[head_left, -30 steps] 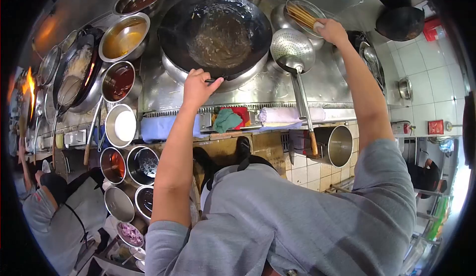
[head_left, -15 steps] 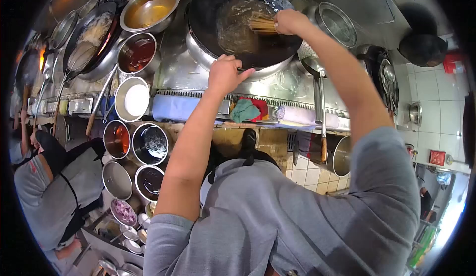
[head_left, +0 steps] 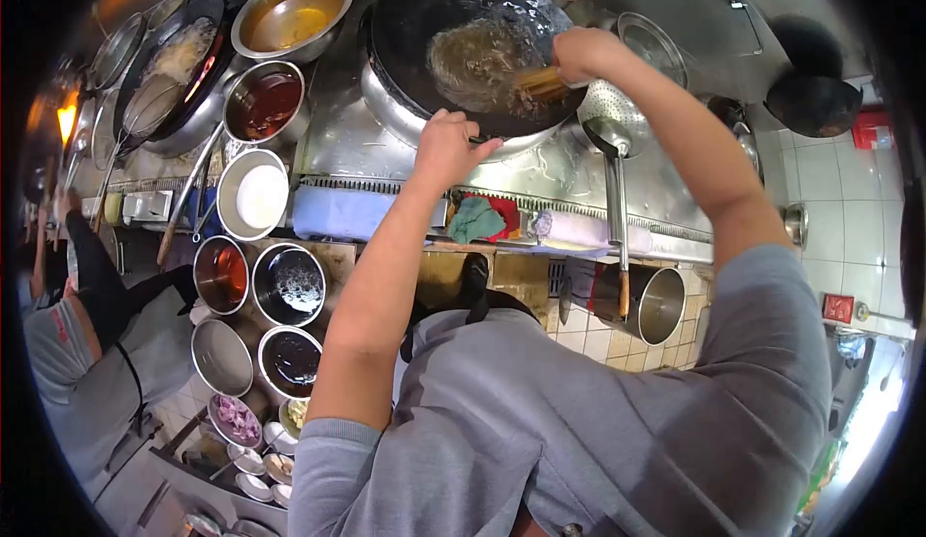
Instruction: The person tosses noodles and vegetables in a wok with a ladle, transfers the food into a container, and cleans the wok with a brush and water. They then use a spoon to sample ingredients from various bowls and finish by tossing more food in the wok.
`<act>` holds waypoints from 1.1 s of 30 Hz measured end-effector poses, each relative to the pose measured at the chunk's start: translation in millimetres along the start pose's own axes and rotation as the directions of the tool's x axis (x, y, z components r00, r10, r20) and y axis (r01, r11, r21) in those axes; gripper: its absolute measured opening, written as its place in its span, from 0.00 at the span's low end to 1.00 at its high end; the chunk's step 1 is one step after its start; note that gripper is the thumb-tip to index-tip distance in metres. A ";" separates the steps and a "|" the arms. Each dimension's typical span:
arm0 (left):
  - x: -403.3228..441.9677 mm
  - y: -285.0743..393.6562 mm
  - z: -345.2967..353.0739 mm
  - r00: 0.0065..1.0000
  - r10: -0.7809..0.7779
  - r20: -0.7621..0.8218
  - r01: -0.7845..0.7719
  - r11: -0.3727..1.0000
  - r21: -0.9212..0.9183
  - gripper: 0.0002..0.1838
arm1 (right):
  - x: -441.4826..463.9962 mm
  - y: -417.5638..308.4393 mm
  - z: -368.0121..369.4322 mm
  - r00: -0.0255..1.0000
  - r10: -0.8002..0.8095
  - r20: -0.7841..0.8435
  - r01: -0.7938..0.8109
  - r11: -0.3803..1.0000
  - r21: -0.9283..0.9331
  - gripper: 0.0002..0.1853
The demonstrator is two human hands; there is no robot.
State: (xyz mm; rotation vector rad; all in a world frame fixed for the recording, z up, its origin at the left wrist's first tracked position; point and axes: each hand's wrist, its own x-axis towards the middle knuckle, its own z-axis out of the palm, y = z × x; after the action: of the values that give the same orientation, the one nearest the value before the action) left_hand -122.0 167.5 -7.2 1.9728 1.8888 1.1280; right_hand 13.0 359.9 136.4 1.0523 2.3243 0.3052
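Observation:
A large black wok point(head_left: 410, 26) sits over a round steel burner ring at the top centre, with brownish water point(head_left: 473, 60) pooled inside. My left hand point(head_left: 447, 151) is closed around the wok's near loop handle point(head_left: 478, 139), most of which the fingers hide. In my right hand point(head_left: 586, 53) is a bamboo wok brush point(head_left: 543, 82), its bristles pressed to the wok's inner right wall beside the water. A perforated strainer point(head_left: 612, 108) and a steel ladle point(head_left: 608, 135) lie just right of the wok, their handles pointing toward me.
Left of the wok stand a bowl of yellow liquid point(head_left: 294, 16), a pot of red sauce point(head_left: 265, 103) and a white-filled pot point(head_left: 256, 195). Folded cloths point(head_left: 477, 219) line the stove's front edge. Another wok point(head_left: 169, 79) holds frying food. A co-worker point(head_left: 72, 344) stands at left.
The brush in my right hand has swept rightward and toward me along the wok's wall. My left hand keeps hold of the handle. The co-worker's arm at left has shifted.

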 end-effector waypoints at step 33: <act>8.7 0.8 2.5 0.999 0.044 -0.001 -0.044 0.999 -0.020 0.20 | -0.7 -97.3 107.9 0.847 0.076 -0.526 0.440 0.453 0.775 0.19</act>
State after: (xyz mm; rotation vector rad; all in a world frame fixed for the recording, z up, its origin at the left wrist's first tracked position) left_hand -120.7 176.2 -5.1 2.0125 1.8358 1.1552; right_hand 15.8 292.0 8.0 1.2017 3.1280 -1.0048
